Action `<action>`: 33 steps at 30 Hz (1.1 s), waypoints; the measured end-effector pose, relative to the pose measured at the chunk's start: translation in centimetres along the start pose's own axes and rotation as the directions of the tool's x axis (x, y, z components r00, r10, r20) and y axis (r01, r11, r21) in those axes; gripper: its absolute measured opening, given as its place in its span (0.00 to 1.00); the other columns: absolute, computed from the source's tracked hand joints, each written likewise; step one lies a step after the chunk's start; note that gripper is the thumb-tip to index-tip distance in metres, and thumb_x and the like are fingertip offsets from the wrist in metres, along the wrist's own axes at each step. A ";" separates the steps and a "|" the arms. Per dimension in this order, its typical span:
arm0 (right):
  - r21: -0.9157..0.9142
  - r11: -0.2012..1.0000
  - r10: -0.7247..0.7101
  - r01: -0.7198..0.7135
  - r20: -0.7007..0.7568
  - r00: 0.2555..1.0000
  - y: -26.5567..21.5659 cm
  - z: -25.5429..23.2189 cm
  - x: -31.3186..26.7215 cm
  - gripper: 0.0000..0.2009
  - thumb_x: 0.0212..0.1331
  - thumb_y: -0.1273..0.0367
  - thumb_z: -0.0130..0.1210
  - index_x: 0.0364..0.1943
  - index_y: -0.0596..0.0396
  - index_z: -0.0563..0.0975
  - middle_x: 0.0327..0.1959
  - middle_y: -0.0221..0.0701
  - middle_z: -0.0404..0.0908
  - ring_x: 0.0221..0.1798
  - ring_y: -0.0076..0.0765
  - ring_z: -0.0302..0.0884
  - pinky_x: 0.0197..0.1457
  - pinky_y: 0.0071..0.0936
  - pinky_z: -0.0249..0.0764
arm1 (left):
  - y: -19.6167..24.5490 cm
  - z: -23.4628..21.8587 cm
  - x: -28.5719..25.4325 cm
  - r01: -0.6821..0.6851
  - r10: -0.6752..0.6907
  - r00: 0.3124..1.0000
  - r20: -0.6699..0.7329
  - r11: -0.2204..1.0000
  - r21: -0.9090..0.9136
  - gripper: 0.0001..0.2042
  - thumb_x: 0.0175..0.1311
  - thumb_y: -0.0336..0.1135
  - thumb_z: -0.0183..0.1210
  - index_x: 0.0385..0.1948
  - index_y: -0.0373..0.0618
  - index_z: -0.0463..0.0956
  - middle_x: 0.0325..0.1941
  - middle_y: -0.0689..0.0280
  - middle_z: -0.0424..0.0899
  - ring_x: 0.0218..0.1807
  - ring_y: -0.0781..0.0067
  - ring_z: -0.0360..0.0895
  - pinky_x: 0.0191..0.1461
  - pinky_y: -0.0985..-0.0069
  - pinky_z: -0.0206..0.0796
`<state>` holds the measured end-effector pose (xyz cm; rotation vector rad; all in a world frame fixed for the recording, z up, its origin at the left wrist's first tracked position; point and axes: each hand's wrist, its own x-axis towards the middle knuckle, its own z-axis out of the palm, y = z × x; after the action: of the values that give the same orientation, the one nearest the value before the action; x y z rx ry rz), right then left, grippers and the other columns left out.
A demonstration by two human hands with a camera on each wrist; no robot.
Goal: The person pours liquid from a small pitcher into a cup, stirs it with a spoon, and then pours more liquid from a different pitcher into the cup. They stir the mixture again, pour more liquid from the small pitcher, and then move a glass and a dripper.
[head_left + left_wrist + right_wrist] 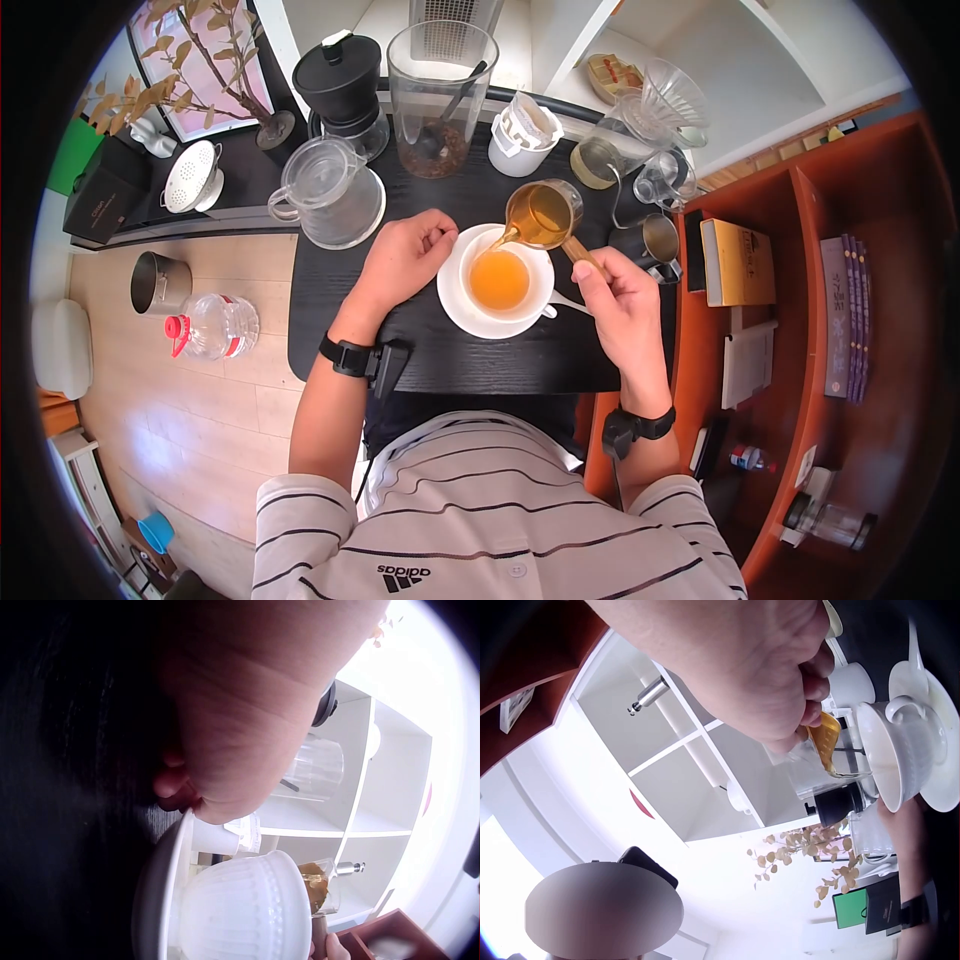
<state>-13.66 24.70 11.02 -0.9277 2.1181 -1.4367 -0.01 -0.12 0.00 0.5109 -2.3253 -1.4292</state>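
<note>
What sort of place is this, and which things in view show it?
It looks like a coffee-making corner, perhaps at home: the black grinder, the ribbed glass dripper and the white cup with a drip bag on its rim suggest so.

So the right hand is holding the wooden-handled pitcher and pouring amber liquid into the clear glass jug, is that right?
Not quite: the amber liquid is going into the white cup on the saucer, as the head view shows. The right hand is indeed holding the wooden-handled pitcher.
</note>
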 end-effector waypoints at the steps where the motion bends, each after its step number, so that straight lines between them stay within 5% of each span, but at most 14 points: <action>1: 0.001 1.000 0.000 0.000 0.000 1.000 0.1 -0.1 0.1 0.11 0.77 0.66 0.62 0.38 0.61 0.82 0.23 0.16 0.66 0.28 0.12 0.57 0.31 0.20 0.56 | 0.0 0.0 0.0 0.000 0.000 1.000 0.001 1.000 0.000 0.06 0.73 0.31 0.64 0.41 0.38 0.84 0.26 0.71 0.84 0.26 0.86 0.73 0.32 0.80 0.66; 4: -0.008 1.000 0.001 -0.002 -0.025 1.000 0.5 -0.4 0.4 0.11 0.76 0.66 0.62 0.38 0.61 0.82 0.23 0.15 0.66 0.28 0.12 0.57 0.31 0.20 0.56 | 0.2 -0.1 0.0 0.003 -0.003 1.000 0.003 1.000 -0.001 0.06 0.73 0.31 0.64 0.41 0.38 0.84 0.26 0.71 0.83 0.26 0.86 0.73 0.32 0.80 0.66; 6: 0.016 1.000 0.015 -0.014 -0.048 0.999 0.8 -0.7 0.6 0.11 0.77 0.66 0.62 0.37 0.60 0.81 0.23 0.15 0.66 0.28 0.12 0.57 0.31 0.20 0.56 | 0.4 0.0 0.1 0.003 -0.003 1.000 -0.017 1.000 0.003 0.05 0.70 0.31 0.64 0.39 0.39 0.84 0.24 0.63 0.83 0.24 0.73 0.79 0.33 0.73 0.71; 9: 0.025 1.000 0.016 -0.014 -0.084 0.996 1.4 -1.1 0.5 0.11 0.77 0.67 0.62 0.36 0.60 0.81 0.23 0.14 0.66 0.28 0.12 0.56 0.31 0.20 0.55 | 0.1 0.0 0.0 -0.008 0.008 1.000 -0.001 1.000 0.010 0.05 0.73 0.30 0.64 0.41 0.38 0.84 0.25 0.71 0.83 0.25 0.87 0.72 0.31 0.81 0.65; 24: 0.006 0.996 0.085 -0.085 -0.143 0.986 1.6 -2.8 -2.6 0.11 0.75 0.68 0.62 0.34 0.61 0.80 0.23 0.16 0.67 0.29 0.13 0.59 0.32 0.21 0.57 | 0.0 0.2 0.0 -0.009 0.008 1.000 -0.013 1.000 -0.019 0.05 0.74 0.29 0.63 0.42 0.37 0.84 0.24 0.76 0.80 0.26 0.90 0.69 0.30 0.83 0.61; 27: 0.009 0.997 0.081 -0.081 -0.135 0.987 1.8 -2.9 -3.6 0.11 0.75 0.68 0.62 0.35 0.61 0.80 0.23 0.17 0.68 0.29 0.13 0.59 0.32 0.20 0.58 | 0.0 0.2 0.1 0.027 -0.027 1.000 -0.015 1.000 -0.007 0.05 0.70 0.31 0.64 0.40 0.38 0.84 0.25 0.65 0.84 0.25 0.76 0.78 0.33 0.75 0.70; 33: -0.045 0.998 0.037 -0.042 -0.107 0.994 1.7 -2.4 -4.8 0.10 0.75 0.68 0.64 0.37 0.61 0.81 0.22 0.16 0.67 0.28 0.12 0.59 0.30 0.20 0.57 | 0.0 0.2 0.1 0.024 -0.024 1.000 -0.009 1.000 -0.019 0.06 0.71 0.31 0.64 0.40 0.38 0.84 0.24 0.65 0.83 0.24 0.76 0.77 0.33 0.75 0.70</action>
<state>-12.43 30.17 10.24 -0.8390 2.2437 -1.4520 -0.13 -0.02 -0.04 0.5406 -2.3034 -1.4557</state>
